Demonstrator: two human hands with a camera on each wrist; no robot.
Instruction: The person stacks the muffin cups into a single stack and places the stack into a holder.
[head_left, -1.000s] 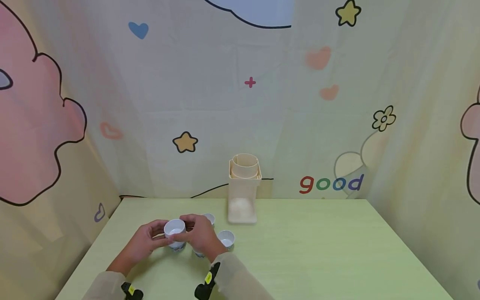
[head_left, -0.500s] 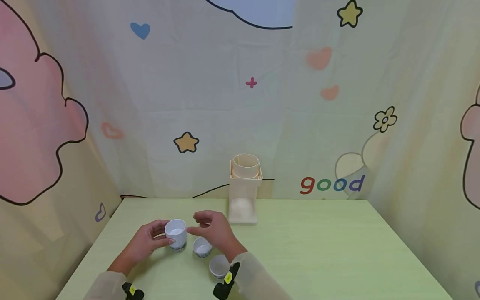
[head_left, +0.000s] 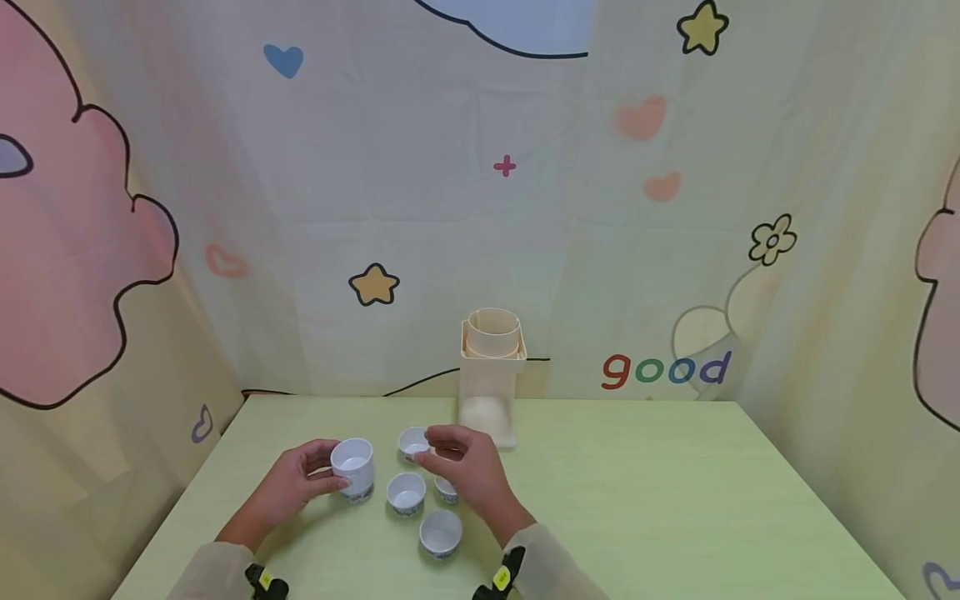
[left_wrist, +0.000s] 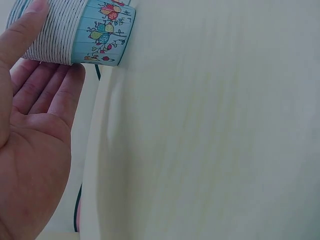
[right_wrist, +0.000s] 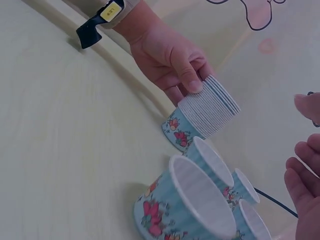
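Note:
My left hand (head_left: 300, 477) grips a stack of nested paper cups (head_left: 352, 467), upright at the left of the table. In the left wrist view the stack (left_wrist: 55, 32) shows its many white rims and a pale blue wall with a printed flower pattern. My right hand (head_left: 476, 477) hovers over the single cups with thumb and fingers apart, holding nothing. Below it stand a near cup (head_left: 441, 533), a middle cup (head_left: 406, 493), a far cup (head_left: 412, 442) and a cup partly hidden (head_left: 446, 492) behind the hand. All stand mouth up.
A cream-coloured holder (head_left: 486, 383) with a round tube on top stands at the table's back edge, behind my right hand. The light green table (head_left: 660, 492) stretches to the right. A printed cloth (head_left: 420, 167) hangs behind.
My right hand has left the rim of the stack and moved right, uncovering the single cups. My left hand and its stack have stayed nearly still.

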